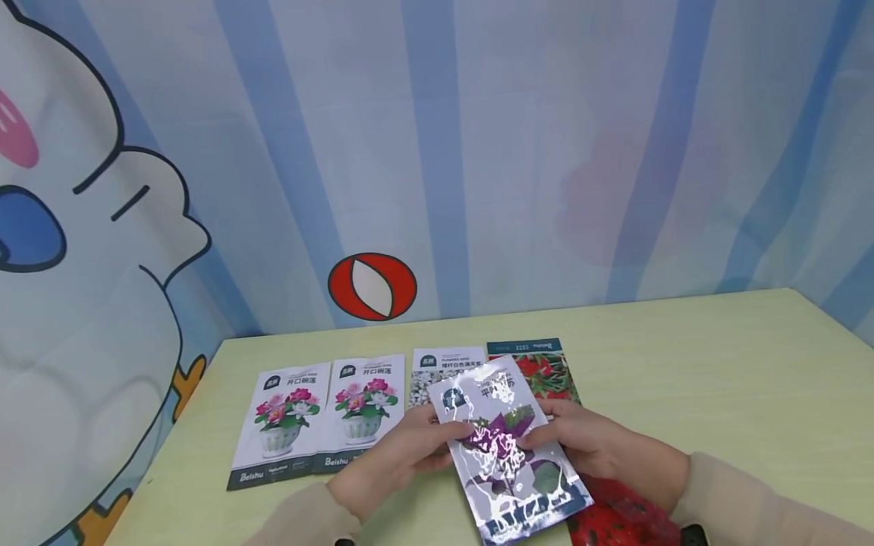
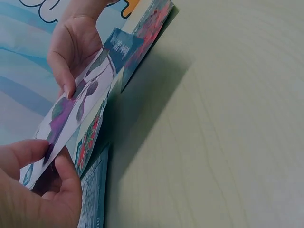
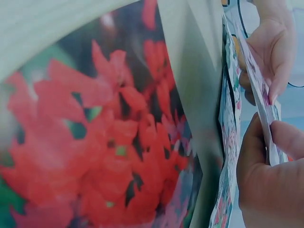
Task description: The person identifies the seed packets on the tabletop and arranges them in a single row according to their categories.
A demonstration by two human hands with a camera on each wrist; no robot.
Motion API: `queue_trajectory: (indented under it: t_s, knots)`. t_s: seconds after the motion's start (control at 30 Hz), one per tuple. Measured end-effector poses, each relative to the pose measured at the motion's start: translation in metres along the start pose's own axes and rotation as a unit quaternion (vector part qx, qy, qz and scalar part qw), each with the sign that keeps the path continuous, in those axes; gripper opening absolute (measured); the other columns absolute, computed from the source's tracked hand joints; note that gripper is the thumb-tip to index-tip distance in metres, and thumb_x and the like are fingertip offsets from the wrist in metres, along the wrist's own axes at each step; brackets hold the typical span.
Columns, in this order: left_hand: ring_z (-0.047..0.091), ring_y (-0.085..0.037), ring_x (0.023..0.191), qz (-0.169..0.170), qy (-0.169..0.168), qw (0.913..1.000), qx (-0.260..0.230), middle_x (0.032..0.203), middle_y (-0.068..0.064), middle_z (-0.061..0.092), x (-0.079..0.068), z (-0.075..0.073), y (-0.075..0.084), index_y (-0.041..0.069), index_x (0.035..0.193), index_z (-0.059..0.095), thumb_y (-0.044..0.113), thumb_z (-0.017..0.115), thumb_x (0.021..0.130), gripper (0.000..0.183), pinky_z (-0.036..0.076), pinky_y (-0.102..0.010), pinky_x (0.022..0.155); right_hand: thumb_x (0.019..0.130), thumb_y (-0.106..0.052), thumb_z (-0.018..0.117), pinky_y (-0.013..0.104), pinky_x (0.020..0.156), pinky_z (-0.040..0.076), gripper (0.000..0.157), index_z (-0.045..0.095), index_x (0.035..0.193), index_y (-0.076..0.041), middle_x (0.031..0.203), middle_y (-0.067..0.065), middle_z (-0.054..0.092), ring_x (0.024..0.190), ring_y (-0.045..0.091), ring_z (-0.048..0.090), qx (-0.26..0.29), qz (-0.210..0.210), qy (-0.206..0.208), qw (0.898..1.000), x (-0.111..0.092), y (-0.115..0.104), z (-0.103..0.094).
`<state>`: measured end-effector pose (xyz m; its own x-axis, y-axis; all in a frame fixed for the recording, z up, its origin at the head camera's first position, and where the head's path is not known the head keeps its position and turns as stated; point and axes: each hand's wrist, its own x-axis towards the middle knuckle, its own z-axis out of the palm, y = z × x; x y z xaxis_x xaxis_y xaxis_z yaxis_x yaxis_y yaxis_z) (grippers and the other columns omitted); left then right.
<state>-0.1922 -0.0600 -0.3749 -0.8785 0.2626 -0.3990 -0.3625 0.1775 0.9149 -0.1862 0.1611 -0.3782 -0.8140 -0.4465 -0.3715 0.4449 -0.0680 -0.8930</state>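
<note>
Both hands hold a shiny white seed packet (image 1: 508, 455) with purple leaves printed on it, tilted above the table. My left hand (image 1: 410, 447) pinches its left edge, thumb on the front and fingers behind. On the opposite edge, the right hand (image 1: 594, 440) grips it the same way. In the left wrist view the packet (image 2: 80, 104) slants between the left hand (image 2: 42, 185) and the right hand (image 2: 80, 47). Behind it lie a white-flower packet (image 1: 447, 360) and a red-flower packet (image 1: 546, 368), each partly covered.
Two matching packets with potted pink flowers, one at far left (image 1: 280, 417) and one beside it (image 1: 365, 409), lie on the pale wooden table (image 1: 717, 379). Under the right forearm is another red-flower packet (image 1: 614, 519). A striped blue curtain (image 1: 519, 152) stands behind the table.
</note>
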Motion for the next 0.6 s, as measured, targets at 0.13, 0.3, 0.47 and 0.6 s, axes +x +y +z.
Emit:
queue_trajectory:
  t_s: [0.13, 0.3, 0.47, 0.6]
  knots:
    - [0.065, -0.016, 0.076, 0.017, -0.016, 0.9995, -0.023, 0.093, -0.008, 0.068, 0.005, 0.006, -0.003, -0.001, 0.121, 0.055, 0.010, 0.067, 0.083, 0.042, 0.054, -0.027, 0.067, 0.083, 0.005, 0.058, 0.044, 0.081, 0.052, 0.058, 0.036, 0.136, 0.005, 0.098, 0.009, 0.067, 0.088, 0.024, 0.065, 0.002, -0.001, 0.037, 0.999, 0.001, -0.004, 0.001]
    - [0.067, -0.021, 0.082, 0.027, -0.041, 0.9978, -0.043, 0.098, -0.012, 0.068, 0.011, 0.019, -0.005, -0.002, 0.121, 0.055, 0.008, 0.065, 0.084, 0.040, 0.055, -0.034, 0.073, 0.083, 0.004, 0.060, 0.043, 0.081, 0.052, 0.061, 0.033, 0.139, 0.003, 0.101, 0.010, 0.066, 0.089, 0.025, 0.065, 0.007, 0.010, 0.102, 0.995, 0.003, -0.010, -0.001]
    - [0.066, -0.017, 0.077, 0.022, -0.038, 0.9977, -0.051, 0.094, -0.011, 0.069, 0.018, 0.030, -0.005, -0.002, 0.118, 0.057, 0.008, 0.065, 0.084, 0.037, 0.055, -0.032, 0.071, 0.083, 0.002, 0.061, 0.039, 0.080, 0.053, 0.063, 0.032, 0.139, 0.004, 0.098, 0.008, 0.066, 0.087, 0.023, 0.065, -0.007, 0.002, 0.121, 0.993, 0.003, -0.014, -0.012]
    - [0.063, -0.013, 0.073, 0.012, -0.036, 0.9982, -0.047, 0.090, -0.008, 0.068, 0.021, 0.037, -0.004, -0.001, 0.117, 0.058, 0.007, 0.065, 0.083, 0.036, 0.055, -0.028, 0.069, 0.083, 0.000, 0.062, 0.037, 0.080, 0.053, 0.065, 0.030, 0.140, 0.005, 0.096, 0.007, 0.066, 0.086, 0.021, 0.065, -0.022, -0.004, 0.128, 0.992, 0.001, -0.016, -0.025]
